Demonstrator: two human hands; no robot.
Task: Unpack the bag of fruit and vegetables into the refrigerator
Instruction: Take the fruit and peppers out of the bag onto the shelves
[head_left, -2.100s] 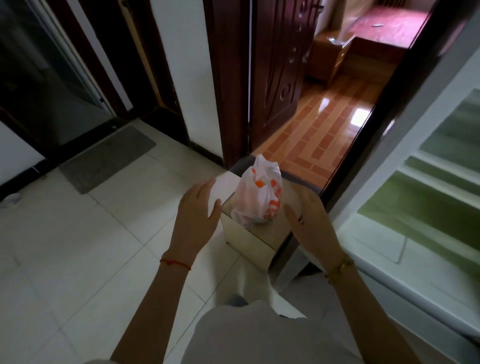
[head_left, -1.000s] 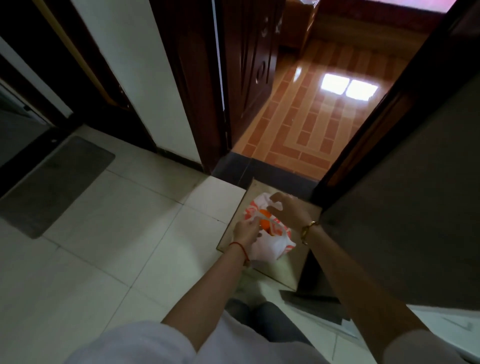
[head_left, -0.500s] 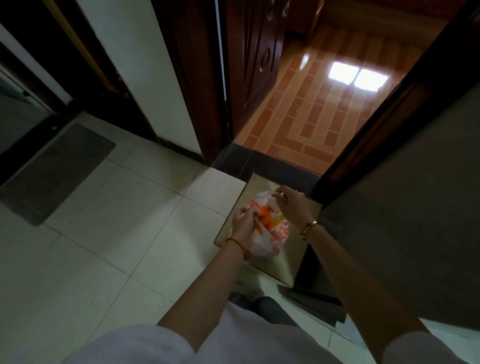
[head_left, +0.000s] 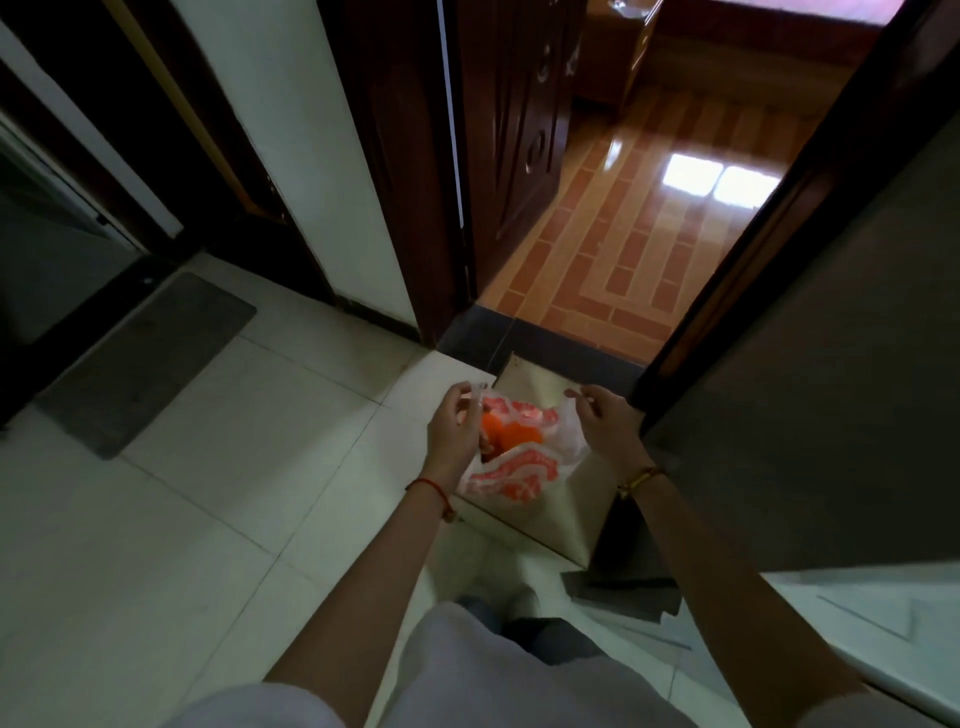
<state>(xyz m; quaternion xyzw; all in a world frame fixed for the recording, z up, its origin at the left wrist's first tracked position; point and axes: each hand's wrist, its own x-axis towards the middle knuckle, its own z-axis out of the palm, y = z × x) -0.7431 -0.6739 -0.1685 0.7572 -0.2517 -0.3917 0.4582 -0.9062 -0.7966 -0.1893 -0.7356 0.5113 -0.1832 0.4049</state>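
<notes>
A white plastic bag (head_left: 519, 475) with red-orange print sits on a low beige box (head_left: 566, 512) by the doorway. Its mouth is pulled apart, and orange fruit (head_left: 511, 434) shows inside. My left hand (head_left: 454, 428) pinches the bag's left handle. My right hand (head_left: 605, 423) pinches the right handle, held out to the other side. The grey refrigerator (head_left: 831, 415) stands at the right, with its white door edge (head_left: 872, 623) low at the right.
A dark wooden door (head_left: 509, 130) stands open onto a room with a glossy orange tiled floor (head_left: 623, 249). A grey mat (head_left: 140, 364) lies on the pale tiles at the left. A dark flat piece (head_left: 623, 592) lies beside the box.
My hands went from either side of the closed bag to gripping its handles. Over the last second they have drawn the handles apart, widening the mouth and baring the orange fruit.
</notes>
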